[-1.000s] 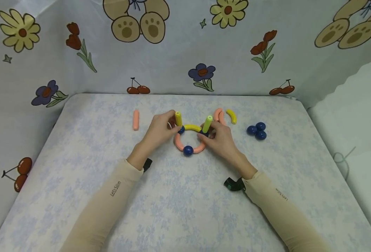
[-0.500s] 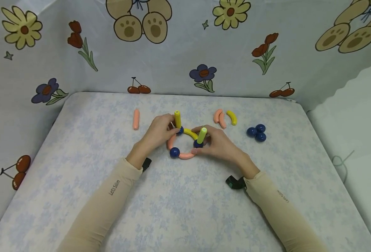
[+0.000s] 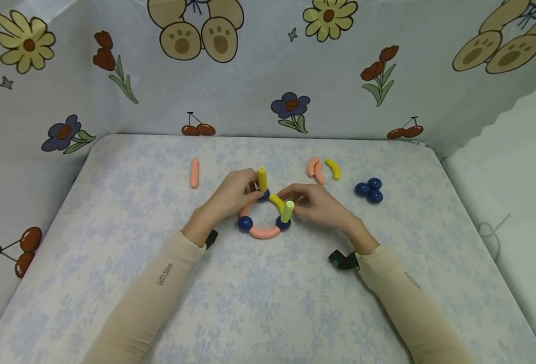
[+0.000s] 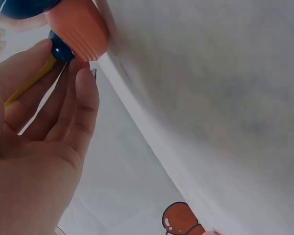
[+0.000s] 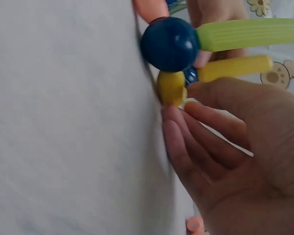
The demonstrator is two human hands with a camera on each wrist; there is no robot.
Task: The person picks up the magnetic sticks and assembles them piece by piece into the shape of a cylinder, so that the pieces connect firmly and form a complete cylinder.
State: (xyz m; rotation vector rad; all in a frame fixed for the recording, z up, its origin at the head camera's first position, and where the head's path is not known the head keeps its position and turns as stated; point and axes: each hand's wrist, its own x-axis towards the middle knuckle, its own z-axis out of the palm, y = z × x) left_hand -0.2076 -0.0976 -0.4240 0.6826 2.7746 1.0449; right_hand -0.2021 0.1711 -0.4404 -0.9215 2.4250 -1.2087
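Note:
A ring on the table joins three blue balls with two pink curved rods and one yellow curved rod (image 3: 276,202). From its back blue ball (image 4: 61,51) rises a yellow straight rod (image 3: 262,179), and a lime green rod (image 3: 287,211) stands on the right front ball (image 5: 170,44). My left hand (image 3: 231,194) pinches the back ball between thumb and fingers. The thumb and fingertips of my right hand (image 3: 317,205) pinch the yellow curved rod. The left front ball (image 3: 245,224) and the front pink curved rod (image 3: 265,232) are untouched.
A straight pink rod (image 3: 194,173) lies to the left. At the back right are two pink curved rods (image 3: 319,173) and another yellow curved rod (image 3: 333,169). Three loose blue balls (image 3: 374,196) cluster farther right. A printed cloth (image 3: 245,96) hangs behind the table.
The ring has turned clockwise, its green-rod side coming toward the front and left. My right hand has shifted from the green rod's ball to the yellow curved rod. My left hand stays at the back ball.

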